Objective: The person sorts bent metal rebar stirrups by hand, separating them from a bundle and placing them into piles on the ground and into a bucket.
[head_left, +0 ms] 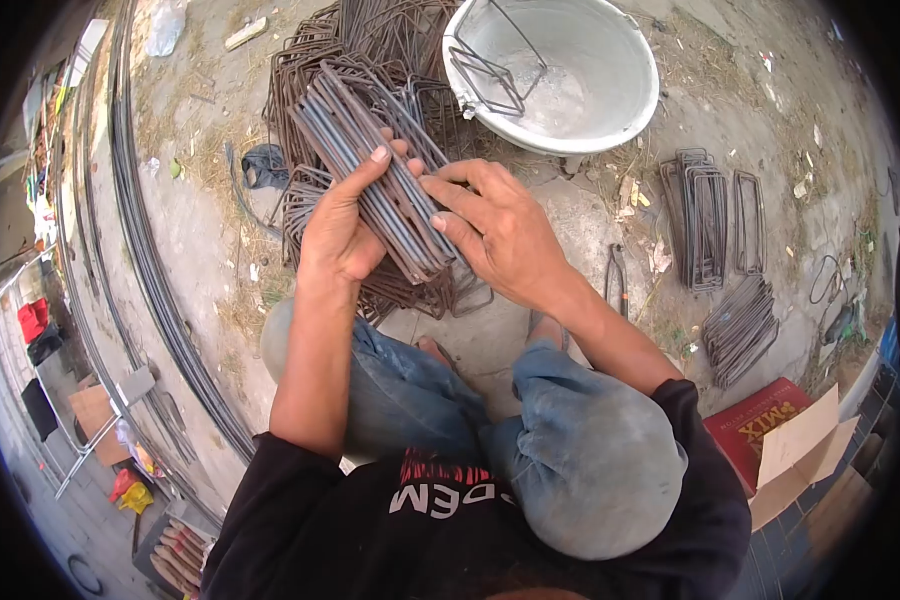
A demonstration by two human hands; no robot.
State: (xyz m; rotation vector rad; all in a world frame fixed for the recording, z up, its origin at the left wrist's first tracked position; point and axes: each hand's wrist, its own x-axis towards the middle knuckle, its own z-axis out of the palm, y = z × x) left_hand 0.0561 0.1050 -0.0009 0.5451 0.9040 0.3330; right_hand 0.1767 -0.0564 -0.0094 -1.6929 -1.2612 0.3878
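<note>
A bundle of bent steel rebar stirrups [370, 175] lies slanted across both my hands, its near ends pointing toward my knees. My left hand [342, 225] is closed around its left side, thumb on top and fingertips showing past the far edge. From the right, my right hand [505, 235] grips the lower part with thumb and fingers against the rods. Beneath and beyond the bundle, a large heap of rusty stirrups [305, 65] covers the ground and is partly hidden by my hands.
A whitish metal basin [570, 100] with a few bent stirrups inside stands ahead. Pliers [618, 275] lie to the right, before upright stirrups [703, 215] and a lower stack [740, 330]. A red box [745, 430] sits at right; long steel bars [135, 190] run along the left.
</note>
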